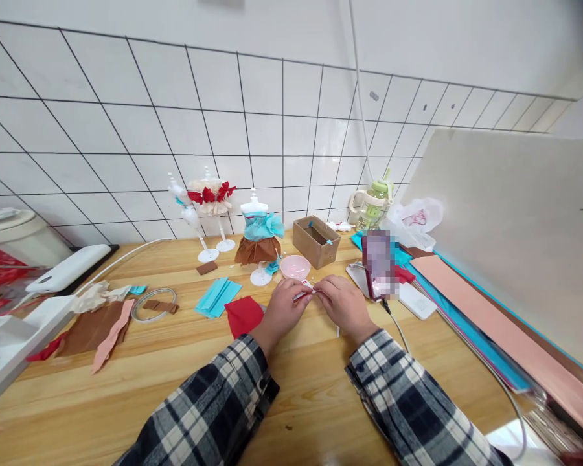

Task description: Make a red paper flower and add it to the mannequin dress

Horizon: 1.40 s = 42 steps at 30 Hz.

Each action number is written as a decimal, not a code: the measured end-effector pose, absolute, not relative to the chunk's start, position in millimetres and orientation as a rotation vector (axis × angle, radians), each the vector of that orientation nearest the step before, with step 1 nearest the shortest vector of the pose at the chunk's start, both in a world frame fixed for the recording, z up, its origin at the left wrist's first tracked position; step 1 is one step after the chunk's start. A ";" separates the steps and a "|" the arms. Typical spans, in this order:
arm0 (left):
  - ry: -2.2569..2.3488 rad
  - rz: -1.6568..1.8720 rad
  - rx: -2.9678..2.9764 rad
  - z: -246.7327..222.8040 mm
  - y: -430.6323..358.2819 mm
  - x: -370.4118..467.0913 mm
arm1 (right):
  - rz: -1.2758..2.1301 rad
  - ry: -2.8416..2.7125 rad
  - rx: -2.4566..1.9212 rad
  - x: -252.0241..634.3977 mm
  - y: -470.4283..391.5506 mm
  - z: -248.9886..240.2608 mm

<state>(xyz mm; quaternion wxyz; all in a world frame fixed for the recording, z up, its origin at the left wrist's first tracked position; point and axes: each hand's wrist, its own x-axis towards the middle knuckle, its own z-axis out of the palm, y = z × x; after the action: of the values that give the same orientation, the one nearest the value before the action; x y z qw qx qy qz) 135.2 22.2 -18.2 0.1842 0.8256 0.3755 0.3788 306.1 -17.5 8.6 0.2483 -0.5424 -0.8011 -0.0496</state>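
My left hand [285,310] and my right hand [342,305] meet at the fingertips over the wooden table [301,414]. Both are closed in a pinch around something small and whitish, too small to name. Just behind them sits a pink bowl [295,266]. A red piece of fabric [243,316] lies left of my left hand, with folded blue pieces [218,297] beyond it. Behind these, a small mannequin stand [255,207] wears a blue top and a brown skirt [258,251].
Two more small mannequins [221,223] stand at the back left. An open cardboard box [317,243], a phone [379,265] and a green-lidded bottle [374,206] are at the back right. Fabric scraps [92,329] and a power strip [24,346] lie left; coloured sheets [495,310] lie right.
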 end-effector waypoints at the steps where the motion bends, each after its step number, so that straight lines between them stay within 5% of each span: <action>1: 1.058 1.071 2.324 -18.9 22.3 135.3 | -0.139 -2.182 -1.446 307.0 -17.8 7.6; 8: 1.077 1.068 2.294 -22.9 25.1 133.3 | -0.073 -1.857 -1.427 317.4 -19.9 1.2; 16: 1.034 1.001 2.286 -21.8 26.4 133.5 | 0.407 -1.798 -1.565 314.0 -9.0 -17.5; 42: 1.000 0.791 2.356 -20.5 27.5 128.7 | 0.178 -1.771 -1.706 329.9 1.8 -24.0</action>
<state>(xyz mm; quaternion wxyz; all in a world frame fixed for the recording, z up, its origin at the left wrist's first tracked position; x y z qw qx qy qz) 128.7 27.5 -20.5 0.2292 0.8561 0.3635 0.2872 329.9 1.8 -24.0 0.3317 -0.6529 -0.6775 0.0681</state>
